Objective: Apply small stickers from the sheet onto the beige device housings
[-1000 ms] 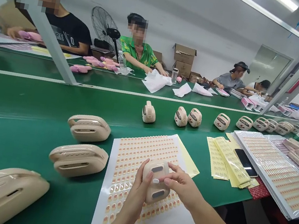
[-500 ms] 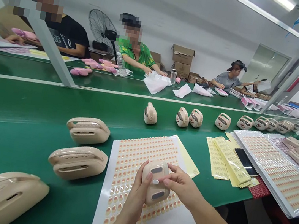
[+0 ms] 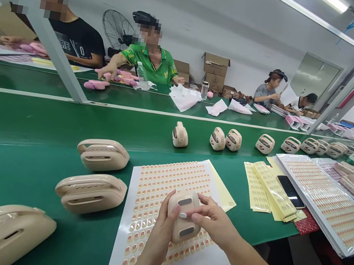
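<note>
Held low over the sheet is a small beige plastic device [image 3: 184,223], its face with two grey oblong pads turned up towards me. My left hand [image 3: 163,228] grips it from the left, thumb on the near face. A small white oval piece [image 3: 183,215] lies between the pads. My right hand [image 3: 216,221] is at the device's right side, fingers bent against it, one fingertip by the white oval. Whether that fingertip presses the oval is hard to tell. Beneath both hands lies a white sheet of small orange-and-cream stickers [image 3: 172,177].
Beige handled cases [image 3: 94,193] stand to the left on the green bench. Similar finished-looking units [image 3: 180,135] line the far strip. Yellow label sheets [image 3: 262,184], a phone [image 3: 291,191] and stacked sticker sheets [image 3: 332,201] lie right. Co-workers sit opposite, beyond a metal post [image 3: 58,47].
My hands and the device have barely moved. Across the bench, the person in green has reached an arm towards the pink plush items. The units on the far strip have shifted slightly right.
</note>
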A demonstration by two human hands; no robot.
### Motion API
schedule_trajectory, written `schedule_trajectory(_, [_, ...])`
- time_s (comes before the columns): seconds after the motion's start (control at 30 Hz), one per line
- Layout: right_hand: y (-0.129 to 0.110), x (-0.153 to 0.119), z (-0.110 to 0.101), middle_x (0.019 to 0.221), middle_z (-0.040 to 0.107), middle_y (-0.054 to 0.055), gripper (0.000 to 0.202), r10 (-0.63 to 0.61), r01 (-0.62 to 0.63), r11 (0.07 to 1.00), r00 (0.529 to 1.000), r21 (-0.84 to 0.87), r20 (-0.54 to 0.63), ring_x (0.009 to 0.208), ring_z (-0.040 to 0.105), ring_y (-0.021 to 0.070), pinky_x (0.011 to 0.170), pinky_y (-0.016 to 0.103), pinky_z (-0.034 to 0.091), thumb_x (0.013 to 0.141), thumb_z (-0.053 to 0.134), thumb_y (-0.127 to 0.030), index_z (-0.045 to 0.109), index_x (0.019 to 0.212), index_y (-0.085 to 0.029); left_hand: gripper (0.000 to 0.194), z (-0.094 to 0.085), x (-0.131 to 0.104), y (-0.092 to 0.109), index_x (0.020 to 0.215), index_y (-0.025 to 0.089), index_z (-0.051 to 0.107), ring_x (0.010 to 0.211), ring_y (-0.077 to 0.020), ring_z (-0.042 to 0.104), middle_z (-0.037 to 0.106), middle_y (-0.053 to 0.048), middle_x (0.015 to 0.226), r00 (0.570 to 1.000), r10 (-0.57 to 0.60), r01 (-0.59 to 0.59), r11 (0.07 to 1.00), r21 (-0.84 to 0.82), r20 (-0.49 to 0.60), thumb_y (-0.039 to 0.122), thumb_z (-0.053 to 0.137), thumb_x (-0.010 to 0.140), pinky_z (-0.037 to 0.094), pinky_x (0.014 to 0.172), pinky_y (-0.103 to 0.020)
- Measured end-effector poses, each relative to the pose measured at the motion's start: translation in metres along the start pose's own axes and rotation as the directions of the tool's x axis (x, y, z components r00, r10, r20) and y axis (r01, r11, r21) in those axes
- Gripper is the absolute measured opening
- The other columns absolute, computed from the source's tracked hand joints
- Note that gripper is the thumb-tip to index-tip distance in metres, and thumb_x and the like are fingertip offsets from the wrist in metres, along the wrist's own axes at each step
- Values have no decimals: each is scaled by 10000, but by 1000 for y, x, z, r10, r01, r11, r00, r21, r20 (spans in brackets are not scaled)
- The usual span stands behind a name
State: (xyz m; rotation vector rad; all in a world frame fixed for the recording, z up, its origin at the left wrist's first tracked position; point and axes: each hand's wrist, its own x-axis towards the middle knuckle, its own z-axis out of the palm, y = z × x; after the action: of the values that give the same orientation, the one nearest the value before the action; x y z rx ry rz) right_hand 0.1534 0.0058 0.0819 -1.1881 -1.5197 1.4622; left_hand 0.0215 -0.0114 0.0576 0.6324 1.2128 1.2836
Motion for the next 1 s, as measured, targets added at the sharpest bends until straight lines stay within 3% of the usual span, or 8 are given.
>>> schedule_trajectory(0.3, [-2, -2, 1, 1350, 417, 72, 173, 6, -8, 989, 1000, -150, -15, 1300, 321, 270, 1051, 450, 280, 773, 613, -295, 724, 892, -238, 691, -2, 1, -2, 1289, 365, 383, 1015, -266, 572, 520, -66, 1256, 1000, 0, 0, 1000, -5, 5, 641, 569, 684, 491, 783, -371])
schedule_trajectory(0.4, [1, -5, 7, 1326, 431, 63, 119, -166, 112, 916, 980, -384, -110, 1287, 320, 282, 1024, 473, 308, 756, 634, -244, 714, 843, -255, 703, -2, 1, -4, 1305, 366, 362, 966, -256, 597, 543, -67, 1232, 1000, 0, 0, 1000, 3, 11, 637, 565, 689, 489, 784, -384])
schedule_trajectory(0.47, [7, -6, 13, 1268, 465, 86, 80, -417, 255, 770, 895, -585, -159, 1222, 373, 289, 963, 468, 371, 751, 635, -211, 695, 796, -238, 693, -2, 2, -6, 1303, 363, 365, 956, -246, 605, 550, -64, 1230, 1000, 12, -12, 1000, -3, 2, 624, 571, 694, 485, 796, -383])
schedule_trajectory(0.63, [21, -7, 29, 765, 567, 74, 183, -865, 416, 254, 502, -873, -13, 667, 490, 171, 576, 302, 432, 819, 461, -105, 600, 723, -171, 645, -2, 0, -10, 1292, 347, 393, 1052, -256, 564, 518, -60, 1281, 998, 56, -56, 998, 11, -31, 595, 564, 721, 473, 835, -366])
schedule_trajectory(0.8, [19, -18, 37, 766, 585, 56, 160, -926, 645, 144, 354, -750, 127, 639, 514, 148, 563, 286, 430, 824, 414, -98, 552, 800, -175, 610, -1, 0, -12, 1286, 348, 405, 1108, -244, 534, 533, -47, 1269, 997, 70, -71, 997, -31, -34, 568, 563, 739, 457, 877, -354])
schedule_trajectory(0.87, [20, -20, 27, 825, 577, 63, 107, -928, 676, 264, 372, -688, 9, 724, 551, 160, 628, 298, 469, 821, 448, -137, 537, 844, -190, 609, -3, 1, -10, 1278, 347, 418, 1031, -232, 578, 577, -40, 1207, 998, 51, -54, 997, -59, -39, 549, 587, 729, 494, 812, -336])
schedule_trajectory(0.9, [23, -18, 17, 840, 571, 64, 82, -898, 636, 377, 430, -673, -97, 772, 563, 170, 661, 308, 481, 821, 462, -162, 532, 844, -198, 591, -4, 1, -8, 1267, 344, 434, 1001, -223, 593, 596, -31, 1178, 998, 40, -43, 996, -84, -43, 527, 600, 730, 509, 774, -319])
schedule_trajectory(1.0, [35, -5, -31, 827, 577, 55, 107, -575, 241, 750, 699, -616, -426, 818, 584, 183, 687, 320, 497, 839, 443, -237, 533, 790, -206, 424, -12, 0, 0, 1204, 297, 520, 880, -191, 640, 675, -11, 1014, 991, -103, 80, 969, -232, -90, 421, 552, 800, 536, 659, -266])
